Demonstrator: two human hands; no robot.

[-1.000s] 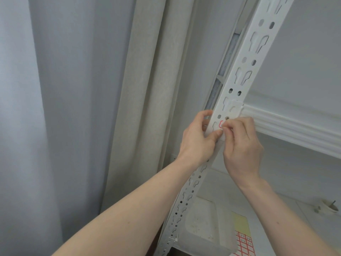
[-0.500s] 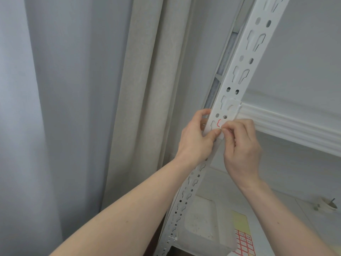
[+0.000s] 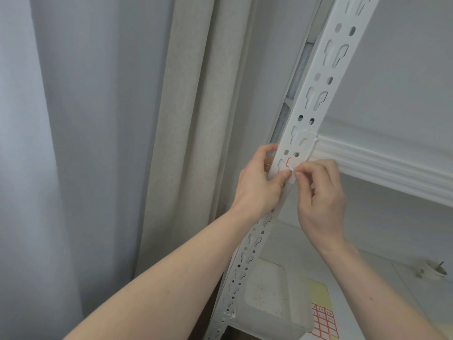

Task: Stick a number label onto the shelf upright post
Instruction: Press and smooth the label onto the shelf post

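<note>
Grey curtain (image 3: 81,143), beige curtain (image 3: 196,119), pale wall (image 3: 404,69).

In front of me stands a white metal shelving unit. Its upright post (image 3: 316,99) runs slantwise from the top right down to the bottom middle, punched all along with round holes and keyhole slots. A ribbed white shelf beam (image 3: 382,168) joins the post on its right side and runs off to the right. Below it lies the lower shelf board (image 3: 382,244), pale and smooth. On that board a translucent plastic tray (image 3: 267,303) sits near the post, and just to its right a yellow sheet of red-bordered labels (image 3: 321,312). Farther right on the board rests a small round whitish object (image 3: 432,272), too small to identify.
</note>
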